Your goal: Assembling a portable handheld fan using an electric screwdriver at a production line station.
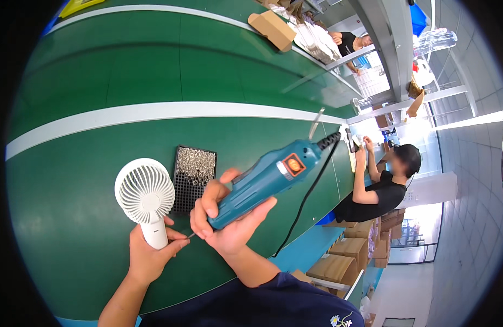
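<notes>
A white handheld fan point(145, 192) with a round slatted grille is in my left hand point(145, 256), whose fingers are closed around its short handle. My right hand point(232, 229) is wrapped round a teal electric screwdriver point(262, 182), tilted with its cable end up to the right. Its thin bit point(192, 236) points down left and meets the tips of my left thumb and finger beside the fan's handle. Whether a screw sits on the bit is too small to tell. Just beyond my hands lies a black gridded tray point(187, 193), its far part heaped with small silvery screws.
A black cable point(299, 210) hangs from the screwdriver on the right. The green table point(71, 218) has a white rail point(170, 109) across it. A co-worker point(382, 191) works at the right, near cardboard boxes point(330, 270). An open carton point(271, 31) lies at the far side.
</notes>
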{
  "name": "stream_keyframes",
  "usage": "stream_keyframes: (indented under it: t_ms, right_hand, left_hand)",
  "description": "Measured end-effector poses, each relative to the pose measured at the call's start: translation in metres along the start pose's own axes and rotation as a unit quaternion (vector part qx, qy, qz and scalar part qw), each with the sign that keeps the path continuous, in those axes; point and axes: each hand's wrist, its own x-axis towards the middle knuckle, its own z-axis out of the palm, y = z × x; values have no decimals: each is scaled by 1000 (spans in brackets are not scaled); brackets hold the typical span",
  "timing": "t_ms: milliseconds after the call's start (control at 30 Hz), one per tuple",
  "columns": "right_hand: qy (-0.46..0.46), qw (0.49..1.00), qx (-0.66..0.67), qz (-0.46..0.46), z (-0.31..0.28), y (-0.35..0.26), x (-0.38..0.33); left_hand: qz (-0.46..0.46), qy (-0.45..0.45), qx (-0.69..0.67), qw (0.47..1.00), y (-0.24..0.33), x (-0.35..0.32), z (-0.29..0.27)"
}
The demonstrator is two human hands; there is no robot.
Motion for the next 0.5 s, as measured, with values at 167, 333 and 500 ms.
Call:
stream_keyframes:
  t_ms: [167,333,500]
  right_hand:
    - [50,996,44,60,5,4,6]
    - [99,992,42,-60,18,-9,16]
    - [-10,992,7,-123,14,-11,11]
  left_hand:
    - [-22,-11,-10,1000,-3,-3,-10]
    - [14,-8,-142,990,4,8,4]
    - [3,-38,-158,987,-1,9,-2]
